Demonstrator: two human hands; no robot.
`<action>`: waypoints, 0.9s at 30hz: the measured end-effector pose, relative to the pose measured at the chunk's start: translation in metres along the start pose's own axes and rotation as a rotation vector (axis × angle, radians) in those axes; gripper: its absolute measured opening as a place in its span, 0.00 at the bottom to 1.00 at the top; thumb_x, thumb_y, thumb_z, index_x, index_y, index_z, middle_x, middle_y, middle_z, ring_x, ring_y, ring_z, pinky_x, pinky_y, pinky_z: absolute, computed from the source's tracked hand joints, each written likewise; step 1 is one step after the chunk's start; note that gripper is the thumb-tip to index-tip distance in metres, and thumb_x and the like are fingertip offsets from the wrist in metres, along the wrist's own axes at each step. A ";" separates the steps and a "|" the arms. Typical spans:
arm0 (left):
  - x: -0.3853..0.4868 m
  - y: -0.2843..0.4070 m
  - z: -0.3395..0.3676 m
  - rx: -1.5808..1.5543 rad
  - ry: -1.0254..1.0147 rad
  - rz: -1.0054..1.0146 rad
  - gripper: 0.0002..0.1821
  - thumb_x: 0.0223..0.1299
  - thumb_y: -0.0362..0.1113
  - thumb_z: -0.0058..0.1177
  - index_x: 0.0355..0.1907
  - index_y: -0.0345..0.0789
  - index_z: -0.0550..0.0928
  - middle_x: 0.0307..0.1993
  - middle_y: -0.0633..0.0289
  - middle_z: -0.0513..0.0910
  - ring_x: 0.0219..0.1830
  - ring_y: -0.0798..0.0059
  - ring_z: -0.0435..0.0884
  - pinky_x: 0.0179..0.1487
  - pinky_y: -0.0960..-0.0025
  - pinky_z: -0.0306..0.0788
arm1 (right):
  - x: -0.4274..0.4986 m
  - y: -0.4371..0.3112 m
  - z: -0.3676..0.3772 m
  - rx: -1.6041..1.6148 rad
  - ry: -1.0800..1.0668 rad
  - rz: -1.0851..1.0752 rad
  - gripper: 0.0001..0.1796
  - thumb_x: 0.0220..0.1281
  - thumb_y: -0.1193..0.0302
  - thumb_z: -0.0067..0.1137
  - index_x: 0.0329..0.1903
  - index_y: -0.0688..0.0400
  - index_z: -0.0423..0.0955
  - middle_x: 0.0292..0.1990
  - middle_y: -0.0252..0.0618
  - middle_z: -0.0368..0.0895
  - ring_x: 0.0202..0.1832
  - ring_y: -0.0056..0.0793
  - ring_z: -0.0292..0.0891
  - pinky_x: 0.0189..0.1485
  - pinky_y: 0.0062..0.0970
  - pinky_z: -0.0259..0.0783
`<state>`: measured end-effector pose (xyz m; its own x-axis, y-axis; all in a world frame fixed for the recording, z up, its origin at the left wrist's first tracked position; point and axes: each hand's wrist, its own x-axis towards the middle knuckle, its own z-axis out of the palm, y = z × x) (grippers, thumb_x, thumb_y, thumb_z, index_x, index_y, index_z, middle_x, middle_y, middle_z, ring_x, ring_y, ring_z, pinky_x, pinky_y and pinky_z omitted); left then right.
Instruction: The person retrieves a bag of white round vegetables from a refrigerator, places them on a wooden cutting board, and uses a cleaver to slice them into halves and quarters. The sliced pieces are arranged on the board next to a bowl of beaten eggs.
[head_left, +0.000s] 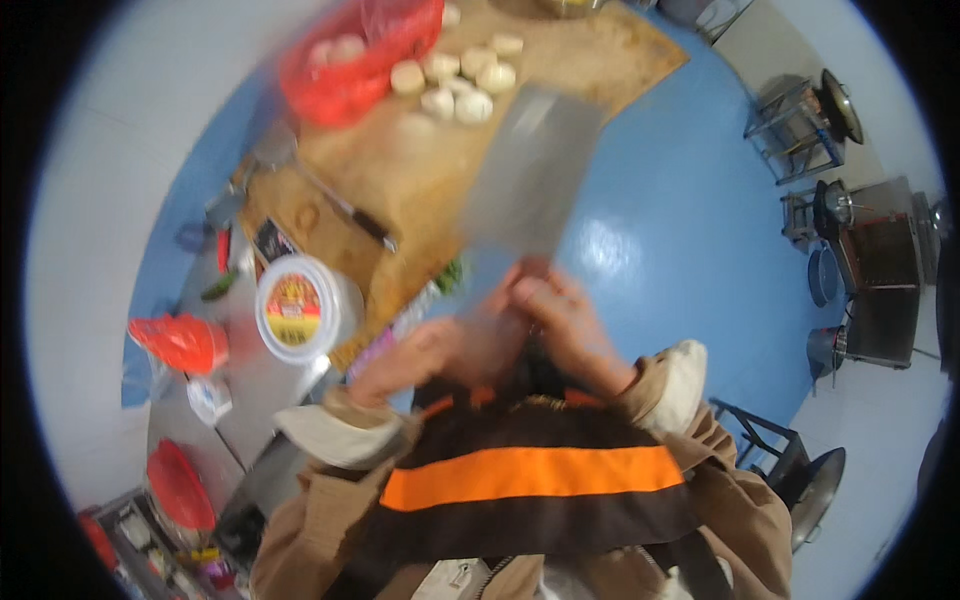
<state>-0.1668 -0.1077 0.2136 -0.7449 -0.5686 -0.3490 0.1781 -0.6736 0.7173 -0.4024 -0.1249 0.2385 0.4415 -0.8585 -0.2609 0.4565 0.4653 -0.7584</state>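
My right hand (559, 311) is closed around the handle of a cleaver (536, 169), whose broad metal blade points away from me, beside the edge of a wooden cutting board (420, 180). Close by on the left, my left hand (442, 349) is blurred; a dim reddish-brown shape lies at its fingers, and I cannot tell whether it grips anything. Several pale, round, peeled vegetable pieces (474, 106) rest at the board's far part, next to a red plastic bag (337, 75) with more pale pieces in it.
A long tool with a black handle (367, 225) lies on the board. Near it stands a lidded plastic tub (300, 309). Further left are an orange-red bag (180, 343), a green pepper (220, 286) and a red basin (180, 484). Stands with woks (840, 105) line the right wall.
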 end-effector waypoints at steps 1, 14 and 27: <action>-0.005 0.002 -0.007 0.260 0.211 0.067 0.16 0.73 0.38 0.44 0.55 0.31 0.74 0.48 0.60 0.78 0.51 0.75 0.78 0.54 0.71 0.73 | -0.007 -0.021 -0.027 -0.095 0.069 0.027 0.06 0.70 0.71 0.48 0.43 0.60 0.68 0.33 0.35 0.78 0.29 0.22 0.75 0.33 0.22 0.73; 0.086 -0.188 -0.097 0.061 0.481 -0.324 0.27 0.75 0.47 0.36 0.68 0.34 0.66 0.63 0.57 0.72 0.63 0.66 0.70 0.69 0.66 0.59 | 0.031 0.010 -0.214 -1.481 -0.447 0.165 0.07 0.64 0.73 0.44 0.42 0.60 0.68 0.35 0.51 0.81 0.38 0.54 0.79 0.39 0.45 0.75; 0.206 -0.127 -0.152 0.597 0.453 -0.143 0.23 0.73 0.46 0.40 0.62 0.34 0.72 0.56 0.54 0.77 0.58 0.62 0.74 0.62 0.63 0.66 | -0.034 -0.281 -0.382 -0.629 0.201 0.722 0.12 0.63 0.64 0.61 0.32 0.59 0.72 0.18 0.33 0.73 0.17 0.27 0.72 0.21 0.27 0.70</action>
<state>-0.2449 -0.2108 -0.0412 -0.3751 -0.7201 -0.5838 -0.3740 -0.4587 0.8061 -0.8408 -0.3085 0.2325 0.2863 -0.4603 -0.8404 -0.3928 0.7436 -0.5411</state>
